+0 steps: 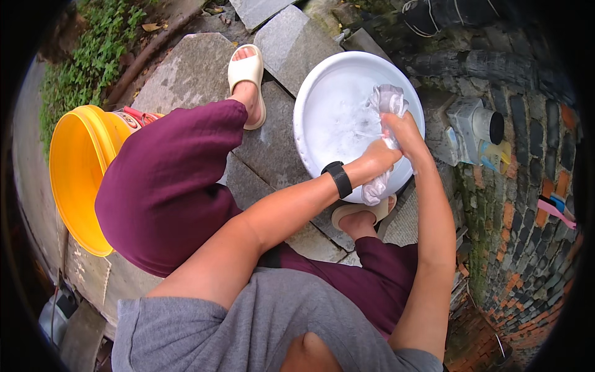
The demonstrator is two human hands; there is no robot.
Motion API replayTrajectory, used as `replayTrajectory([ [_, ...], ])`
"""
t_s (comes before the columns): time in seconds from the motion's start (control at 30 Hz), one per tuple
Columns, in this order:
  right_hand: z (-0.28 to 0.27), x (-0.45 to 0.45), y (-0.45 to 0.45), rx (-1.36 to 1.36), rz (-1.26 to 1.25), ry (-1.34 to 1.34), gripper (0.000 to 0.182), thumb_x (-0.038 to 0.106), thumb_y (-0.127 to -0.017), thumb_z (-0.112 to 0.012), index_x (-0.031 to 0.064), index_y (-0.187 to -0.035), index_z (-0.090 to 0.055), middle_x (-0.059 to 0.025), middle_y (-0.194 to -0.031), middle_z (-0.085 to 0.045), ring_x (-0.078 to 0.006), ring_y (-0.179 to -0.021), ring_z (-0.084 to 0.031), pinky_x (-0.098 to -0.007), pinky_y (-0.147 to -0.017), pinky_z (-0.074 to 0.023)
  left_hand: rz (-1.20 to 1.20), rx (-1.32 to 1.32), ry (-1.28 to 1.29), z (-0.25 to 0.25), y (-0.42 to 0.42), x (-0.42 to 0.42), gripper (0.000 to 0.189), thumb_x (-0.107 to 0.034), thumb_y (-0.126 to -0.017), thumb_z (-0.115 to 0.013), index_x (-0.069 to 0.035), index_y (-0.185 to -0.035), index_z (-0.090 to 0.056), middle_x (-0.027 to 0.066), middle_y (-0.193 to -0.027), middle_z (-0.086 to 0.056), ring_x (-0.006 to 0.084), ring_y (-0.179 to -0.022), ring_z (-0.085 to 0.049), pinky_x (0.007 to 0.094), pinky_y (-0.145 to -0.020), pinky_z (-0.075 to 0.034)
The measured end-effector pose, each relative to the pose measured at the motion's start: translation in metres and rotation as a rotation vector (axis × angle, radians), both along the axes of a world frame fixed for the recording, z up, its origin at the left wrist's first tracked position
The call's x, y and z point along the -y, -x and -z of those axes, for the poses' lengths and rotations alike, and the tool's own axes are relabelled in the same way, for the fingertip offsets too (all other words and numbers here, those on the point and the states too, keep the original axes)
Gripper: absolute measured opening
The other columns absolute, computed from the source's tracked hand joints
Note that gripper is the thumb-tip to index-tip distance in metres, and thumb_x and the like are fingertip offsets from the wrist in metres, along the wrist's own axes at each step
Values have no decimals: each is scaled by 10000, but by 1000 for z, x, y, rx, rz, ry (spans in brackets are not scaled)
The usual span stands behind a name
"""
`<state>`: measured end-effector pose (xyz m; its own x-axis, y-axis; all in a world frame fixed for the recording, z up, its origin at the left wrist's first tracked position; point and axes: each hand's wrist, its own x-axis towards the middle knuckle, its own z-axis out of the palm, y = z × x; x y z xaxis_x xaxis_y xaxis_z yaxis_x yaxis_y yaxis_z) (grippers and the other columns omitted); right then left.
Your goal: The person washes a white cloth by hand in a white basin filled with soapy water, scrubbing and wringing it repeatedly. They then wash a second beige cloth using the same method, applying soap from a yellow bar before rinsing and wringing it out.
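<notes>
A wet, pale cloth [391, 99] is bunched and twisted between my two hands, over the right part of a white plastic basin [301, 116]. My right hand [402, 130] grips its upper part, with folds bulging out beyond the fingers. Closer to my body, my left hand [380, 157] is closed around the lower part, and a crumpled end [375, 188] hangs by the basin's near rim. Cloudy, sudsy water [344, 116] lies in the basin. A black band is on my left wrist.
A yellow bucket [76, 176] lies tipped at the left. Stone slabs [186, 69] pave the ground, with uneven edges. Right of the basin, a black-lidded jar [488, 125] and other containers stand by a brick wall [525, 223]. A pink-handled thing [555, 211] is at the wall.
</notes>
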<state>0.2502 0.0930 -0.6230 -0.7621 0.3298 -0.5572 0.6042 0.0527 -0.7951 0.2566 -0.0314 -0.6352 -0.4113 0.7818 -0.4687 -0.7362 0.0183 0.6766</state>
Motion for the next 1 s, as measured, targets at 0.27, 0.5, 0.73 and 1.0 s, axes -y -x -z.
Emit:
replayTrajectory([
  [0.27, 32, 2, 13, 228, -31, -463, 350, 141, -747, -581, -88, -1011, -551, -188, -835, -626, -235, -675, -631, -375, -626, -502, 163, 144, 25, 28, 27, 3, 298, -244, -833, -562, 20, -970, -537, 102, -745, -571, 185, -646, -601, 308, -521, -489],
  [0.5, -14, 35, 21, 137, 252, -62, 401, 249, -819, -497, -73, -1049, -568, -179, -934, -609, -266, -800, -619, -345, -706, -483, -261, 645, -425, 39, 50, 0, 509, -473, -866, -529, -18, -1093, -548, 147, -1002, -564, 249, -767, -595, 423, -648, -509],
  [0.73, -18, 17, -15, -138, 23, -15, 350, 169, -783, -624, -68, -1039, -590, -86, -892, -635, -156, -828, -593, -260, -757, -446, -119, 540, -328, 17, 54, 15, 218, -258, -859, -577, -54, -935, -590, 17, -763, -577, 108, -619, -527, 249, -558, -438],
  [1.0, 40, 64, -43, -476, 796, 554, 620, 436, -902, -469, 84, -1385, -305, -163, -1389, -354, -254, -1270, -360, -390, -1063, -263, -264, 826, -443, -2, 43, 4, 268, -240, -854, -601, -5, -971, -550, 52, -794, -565, 128, -712, -552, 251, -623, -471],
])
